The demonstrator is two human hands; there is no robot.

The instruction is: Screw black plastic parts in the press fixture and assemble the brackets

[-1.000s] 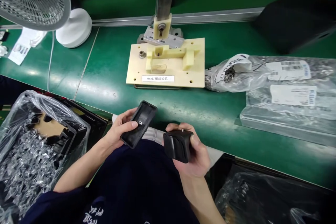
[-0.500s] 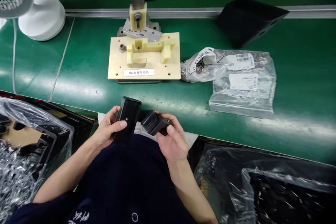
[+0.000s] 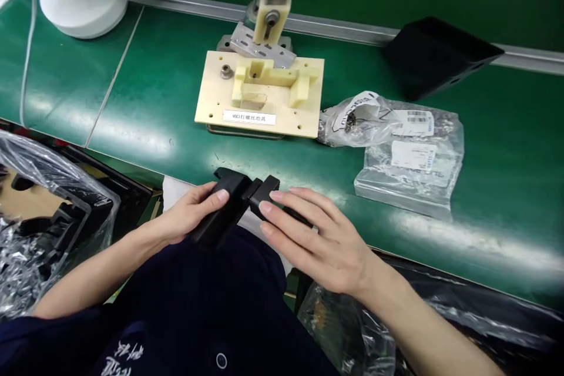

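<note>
My left hand [image 3: 194, 211] grips a black elongated housing [image 3: 222, 208], thumb on its top face, just off the bench's front edge. At the housing's right side, a smaller black part [image 3: 264, 192] meets it. My right hand [image 3: 308, 235] has its fingers on that smaller part, pressing or holding it from the right; the thumb is hidden. Beyond the hands, a cream fixture plate [image 3: 220, 94] with raised yellow blocks and a label lies on the green bench, under a metal post with a cream block [image 3: 272, 19].
Right of the fixture lie clear plastic bags [image 3: 412, 179] with labels and small metal pieces. A black angular box [image 3: 436, 59] stands behind them. The white lamp base [image 3: 86, 0] is at the back left. A plastic-lined bin [image 3: 99, 205] with black parts is at the left.
The two black parts, formerly apart, now meet. My right hand has turned over, with its back up and fingers across the smaller part. The housing is tilted differently, and the view has shifted.
</note>
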